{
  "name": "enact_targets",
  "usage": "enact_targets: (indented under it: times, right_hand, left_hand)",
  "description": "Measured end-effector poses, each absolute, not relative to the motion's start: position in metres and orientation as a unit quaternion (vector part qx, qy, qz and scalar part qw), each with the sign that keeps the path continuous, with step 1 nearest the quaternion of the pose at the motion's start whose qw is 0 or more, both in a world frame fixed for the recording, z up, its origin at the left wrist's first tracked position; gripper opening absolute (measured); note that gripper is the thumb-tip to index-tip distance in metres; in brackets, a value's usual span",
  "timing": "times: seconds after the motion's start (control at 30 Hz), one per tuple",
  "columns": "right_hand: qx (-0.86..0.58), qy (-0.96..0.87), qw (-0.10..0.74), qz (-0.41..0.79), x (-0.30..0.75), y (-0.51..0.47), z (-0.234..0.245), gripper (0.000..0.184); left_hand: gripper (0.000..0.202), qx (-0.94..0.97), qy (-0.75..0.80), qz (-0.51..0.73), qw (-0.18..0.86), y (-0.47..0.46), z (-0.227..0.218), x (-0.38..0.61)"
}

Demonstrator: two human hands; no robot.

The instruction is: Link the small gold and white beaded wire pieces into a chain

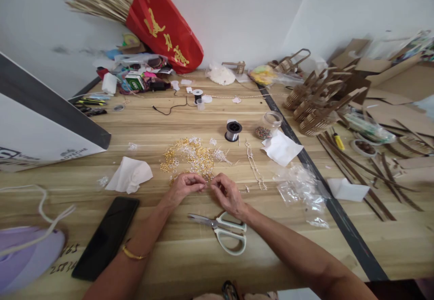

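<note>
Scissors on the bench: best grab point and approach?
Take the scissors by the white handle loops, coming from the near edge. They lie flat, blades shut, pointing left. The right hand crowds the far loop; the near loop is clear.

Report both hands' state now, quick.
Left hand: pinched shut by the gold bead pile, item too small to tell.
Right hand: pinched shut too, item too small to tell.

On the pale wooden plank table [169,119] I see my left grip [185,186] just beside my right grip [228,194]. The heap of small gold metal rings [190,157] lies right behind them, the white-handled steel scissors [222,230] before them, and the flat black phone [106,236] to their left.
</note>
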State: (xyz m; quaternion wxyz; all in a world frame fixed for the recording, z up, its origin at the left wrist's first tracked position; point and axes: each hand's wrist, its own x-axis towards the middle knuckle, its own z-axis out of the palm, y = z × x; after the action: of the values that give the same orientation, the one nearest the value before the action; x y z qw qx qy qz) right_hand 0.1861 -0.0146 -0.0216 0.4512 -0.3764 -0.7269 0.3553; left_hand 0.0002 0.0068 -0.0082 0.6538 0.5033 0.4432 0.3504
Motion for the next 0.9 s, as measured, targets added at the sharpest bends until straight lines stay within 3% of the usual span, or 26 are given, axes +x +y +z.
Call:
enact_targets:
  times: [0.9]
  right_hand:
    - [-0.377, -0.733, 0.445, 0.350, 0.186, -0.015, -0.022, 0.009]
  left_hand:
    - [0.016, 0.504, 0.443, 0.357, 0.650, 0.007, -0.017, -0.004]
